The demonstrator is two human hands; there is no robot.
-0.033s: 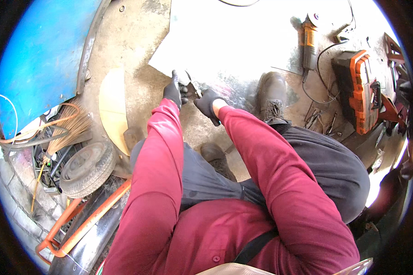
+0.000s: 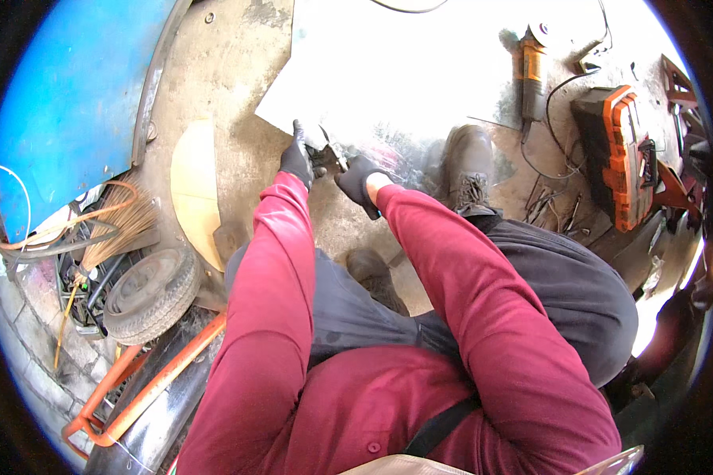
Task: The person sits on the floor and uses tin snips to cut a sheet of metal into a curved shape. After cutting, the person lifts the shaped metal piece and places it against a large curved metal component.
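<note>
Sheet (image 2: 388,71) is sprawling across the upper middle of the head view, glaring white. Left hand (image 2: 299,158) is sitting half-curled at its lower-left edge, no telling whether it's actually gripping. Right hand (image 2: 361,180), just right of that, is clutching a tool (image 2: 333,146), fist closed. Grinder (image 2: 534,71) is lying upper right, toolbox (image 2: 620,158) sitting further right.

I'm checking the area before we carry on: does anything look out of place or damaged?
Yes, two things. The mostly white sheet has dark and pinkish smudges near the right hand. Loose tools lie scattered on the floor beside the toolbox, rather than inside it.
</note>
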